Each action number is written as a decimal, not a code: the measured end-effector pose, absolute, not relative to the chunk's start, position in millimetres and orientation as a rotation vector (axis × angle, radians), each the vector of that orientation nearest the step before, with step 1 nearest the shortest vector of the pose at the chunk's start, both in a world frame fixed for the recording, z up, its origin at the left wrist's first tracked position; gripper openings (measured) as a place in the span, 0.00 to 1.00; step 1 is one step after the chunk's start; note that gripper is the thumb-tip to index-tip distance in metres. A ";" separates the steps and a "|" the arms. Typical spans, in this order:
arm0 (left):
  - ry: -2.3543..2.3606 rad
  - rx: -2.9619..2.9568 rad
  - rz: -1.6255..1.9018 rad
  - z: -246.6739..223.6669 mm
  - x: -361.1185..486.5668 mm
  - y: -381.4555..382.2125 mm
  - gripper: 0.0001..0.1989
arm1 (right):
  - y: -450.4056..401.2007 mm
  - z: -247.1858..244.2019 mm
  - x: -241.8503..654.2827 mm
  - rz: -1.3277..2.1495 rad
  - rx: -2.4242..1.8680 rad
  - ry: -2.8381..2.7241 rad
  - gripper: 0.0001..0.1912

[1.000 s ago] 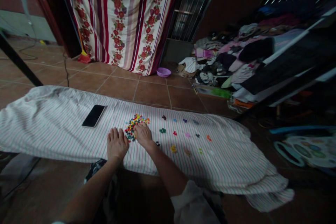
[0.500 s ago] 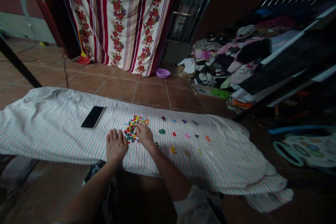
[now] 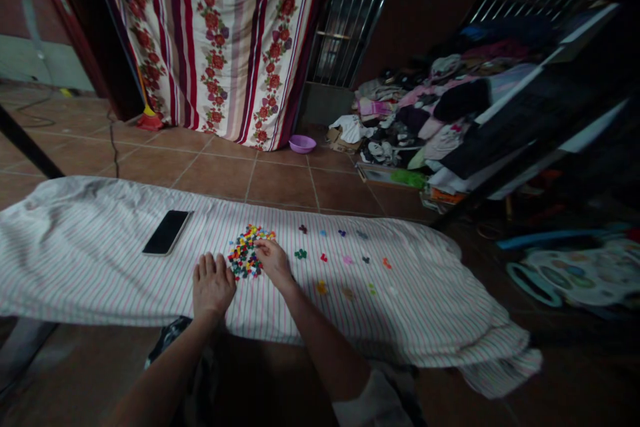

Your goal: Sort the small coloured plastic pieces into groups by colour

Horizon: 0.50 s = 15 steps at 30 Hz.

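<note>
My left hand (image 3: pixel 213 285) lies flat on the striped cloth (image 3: pixel 115 267), fingers slightly spread, just left of a pile of small mixed-colour pieces (image 3: pixel 243 255). Over the right edge of that pile, my right hand (image 3: pixel 273 261) has its thumb and fingertips pinched together; whatever may be between them is too small to make out. Several little single-colour groups sit right of the hands, among them dark green pieces (image 3: pixel 301 254), red pieces (image 3: pixel 324 257), yellow pieces (image 3: pixel 321 288), pink pieces (image 3: pixel 347 259) and orange pieces (image 3: pixel 387 263).
A black-screened phone (image 3: pixel 166 233) lies on the cloth to the left. Beyond the cloth are a purple basin (image 3: pixel 303 144), a floral curtain (image 3: pixel 215 47) and a heap of clothes (image 3: pixel 425 107). Dark slanting bars stand at both sides.
The camera view has shifted slightly. My right hand has lifted a little from the pile, its fingertips now drawn together. My left hand stays flat beside the pile.
</note>
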<state>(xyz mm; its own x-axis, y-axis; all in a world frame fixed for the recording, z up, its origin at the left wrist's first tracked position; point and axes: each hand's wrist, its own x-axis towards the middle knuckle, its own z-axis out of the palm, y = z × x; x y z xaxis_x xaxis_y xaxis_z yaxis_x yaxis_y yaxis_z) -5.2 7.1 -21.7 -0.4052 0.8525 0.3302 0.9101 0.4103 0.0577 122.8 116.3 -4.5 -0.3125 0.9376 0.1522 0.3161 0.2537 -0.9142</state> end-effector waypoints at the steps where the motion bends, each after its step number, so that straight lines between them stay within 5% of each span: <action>1: -2.417 -1.548 -0.325 -21.2 -5.1 6.9 0.25 | 116.5 -5.8 124.0 1.095 -1.146 -1.750 0.13; 15: -2.412 -1.542 -0.233 -15.2 -3.7 5.1 0.25 | 112.9 -6.0 150.2 1.155 -1.214 -1.591 0.13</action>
<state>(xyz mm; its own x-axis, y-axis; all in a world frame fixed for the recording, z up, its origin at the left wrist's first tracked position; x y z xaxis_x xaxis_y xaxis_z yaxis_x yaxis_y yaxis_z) -3.7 5.1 -15.2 -0.3982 0.8637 0.3090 0.9069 0.4214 -0.0090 150.2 112.9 -6.0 -0.2120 0.9749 0.0686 0.2365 0.1193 -0.9643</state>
